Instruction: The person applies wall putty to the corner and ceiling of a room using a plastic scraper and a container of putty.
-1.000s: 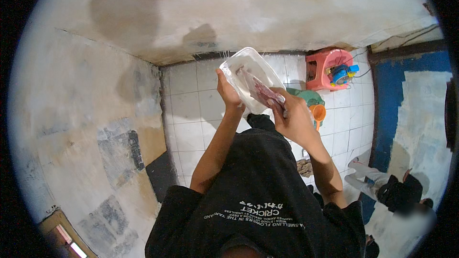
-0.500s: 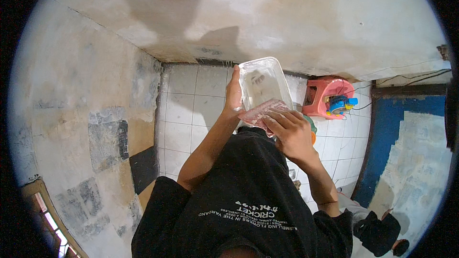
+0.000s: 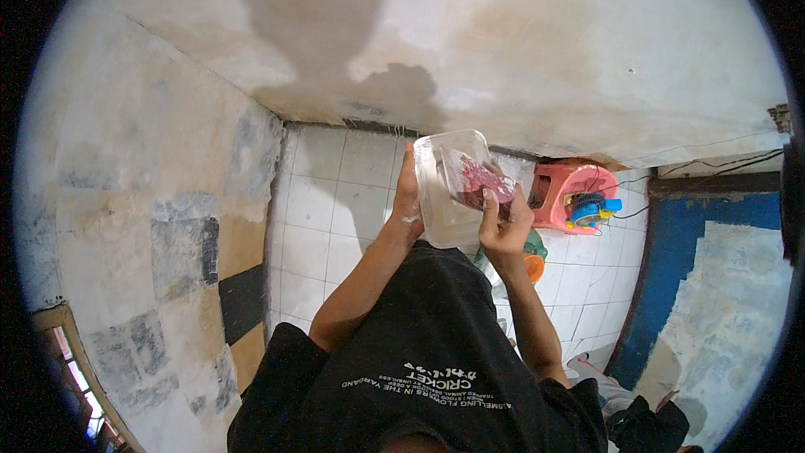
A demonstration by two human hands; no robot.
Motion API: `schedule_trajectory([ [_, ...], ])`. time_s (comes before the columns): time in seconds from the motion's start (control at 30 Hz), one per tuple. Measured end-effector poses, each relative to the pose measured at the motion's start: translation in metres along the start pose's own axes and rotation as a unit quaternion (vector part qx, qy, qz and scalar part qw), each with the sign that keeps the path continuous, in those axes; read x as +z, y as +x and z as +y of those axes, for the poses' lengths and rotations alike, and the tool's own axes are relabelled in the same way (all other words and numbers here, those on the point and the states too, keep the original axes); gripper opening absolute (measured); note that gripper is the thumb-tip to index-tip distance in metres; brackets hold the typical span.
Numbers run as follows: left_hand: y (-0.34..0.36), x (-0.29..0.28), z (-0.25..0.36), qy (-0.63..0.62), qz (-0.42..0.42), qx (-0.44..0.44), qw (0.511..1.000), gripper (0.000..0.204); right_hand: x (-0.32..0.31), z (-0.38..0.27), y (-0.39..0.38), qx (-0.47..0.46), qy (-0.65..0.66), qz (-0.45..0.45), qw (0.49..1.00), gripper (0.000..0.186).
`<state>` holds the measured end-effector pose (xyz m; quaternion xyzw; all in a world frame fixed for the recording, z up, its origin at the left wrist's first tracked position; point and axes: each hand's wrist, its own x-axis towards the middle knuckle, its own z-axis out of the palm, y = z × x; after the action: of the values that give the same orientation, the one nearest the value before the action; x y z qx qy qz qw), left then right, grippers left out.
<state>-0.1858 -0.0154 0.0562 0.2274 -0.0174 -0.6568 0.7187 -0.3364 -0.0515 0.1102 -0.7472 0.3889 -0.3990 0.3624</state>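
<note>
My left hand (image 3: 407, 189) is closed on the left side of a clear plastic tub (image 3: 430, 222) with white paste in it. In my right hand (image 3: 508, 226) is a flat red spreader (image 3: 474, 180), its face streaked with white. Thumb on the near face, the right hand tilts it over the right part of the tub. Part of the tub's inside and right rim is hidden behind the spreader and hand. White smears mark my left wrist.
Right of my hands, a pink plastic stool (image 3: 553, 205) carries a small blue and yellow fan (image 3: 589, 210). Near my right forearm are an orange container (image 3: 533, 268) and a green object (image 3: 535, 243). A patchy wall (image 3: 520, 42) rises ahead. Another person (image 3: 646, 424) is at lower right.
My right hand has turned over, lifting the spreader from the tub's near edge to a tilted position over its right part. The tub appears lower in the view and less tilted.
</note>
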Motion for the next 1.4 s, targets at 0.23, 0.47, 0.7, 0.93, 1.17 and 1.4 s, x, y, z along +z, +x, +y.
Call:
schedule_trajectory([
  [0.23,0.003,-0.006,-0.008,-0.120,-0.096,0.001,0.988,0.080,0.010,-0.026,0.018,0.085,0.031,0.007,0.996,0.013],
  [0.47,0.031,-0.031,-0.031,-0.149,-0.168,0.009,0.974,0.058,0.002,-0.052,0.044,-0.089,-0.131,-0.034,0.987,0.016],
  [0.7,0.043,-0.026,-0.023,-0.162,-0.088,0.068,0.981,0.068,0.043,-0.078,0.080,-0.043,-0.308,-0.202,0.929,0.023],
  [0.93,0.030,-0.010,0.017,-0.228,-0.137,0.021,0.964,0.064,0.055,-0.101,0.084,-0.077,-0.265,-0.210,0.938,0.012],
  [1.17,0.025,-0.027,0.029,-0.271,-0.195,0.023,0.942,0.068,0.084,-0.093,0.064,-0.003,-0.196,-0.154,0.968,0.012],
  [1.4,0.015,-0.047,0.021,-0.325,-0.186,0.020,0.927,0.070,0.100,-0.097,0.047,-0.036,-0.239,-0.154,0.958,0.013],
])
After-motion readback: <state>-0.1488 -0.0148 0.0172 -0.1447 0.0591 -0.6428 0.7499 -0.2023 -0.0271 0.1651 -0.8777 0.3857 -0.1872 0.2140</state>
